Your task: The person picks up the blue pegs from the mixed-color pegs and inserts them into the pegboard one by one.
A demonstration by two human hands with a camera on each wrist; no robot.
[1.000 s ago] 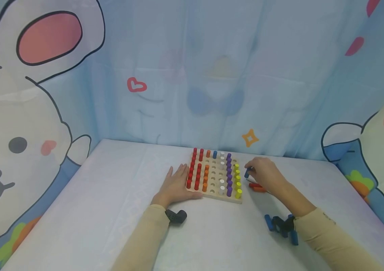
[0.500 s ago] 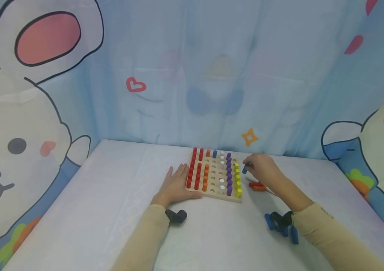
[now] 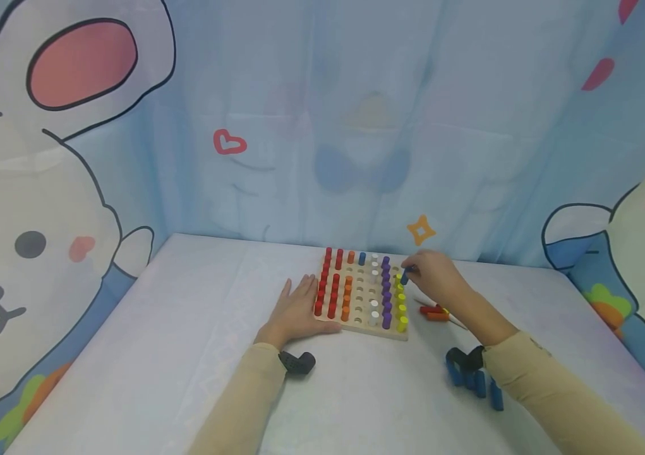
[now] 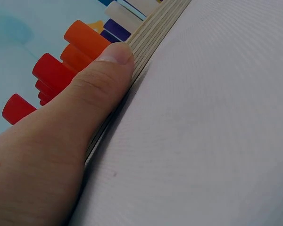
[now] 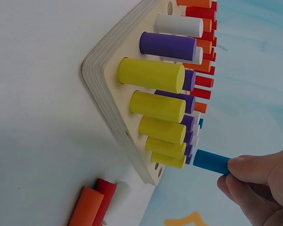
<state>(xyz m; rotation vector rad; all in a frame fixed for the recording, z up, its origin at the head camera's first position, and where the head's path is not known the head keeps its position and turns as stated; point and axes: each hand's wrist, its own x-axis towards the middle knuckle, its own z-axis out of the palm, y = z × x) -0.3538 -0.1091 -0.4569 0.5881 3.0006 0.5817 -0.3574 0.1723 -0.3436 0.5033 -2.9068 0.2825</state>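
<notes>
My left hand (image 3: 294, 313) rests against the left side of a wooden peg board (image 3: 379, 332), fingers straight. In the left wrist view its thumb (image 4: 101, 77) lies along the board's front edge beside red and orange pegs. Between thumb and fingertips my right hand (image 3: 436, 275) pinches a blue peg (image 5: 211, 162). That peg is tilted over the board's right side, near the far end of the row of yellow pegs (image 5: 151, 75). Red, orange, white and purple pegs fill other rows, with several bare holes among them. One blue peg (image 3: 362, 258) stands in the far row.
Loose red and orange pegs (image 3: 438, 316) lie right of the board, with a white peg (image 5: 118, 200) beside them. Several blue pegs (image 3: 479, 383) lie on the white table near my right wrist. A patterned curtain (image 3: 277, 189) hangs behind the table.
My right hand has moved left with the blue peg, from beside the board to over its right edge. My left hand stays where it was.
</notes>
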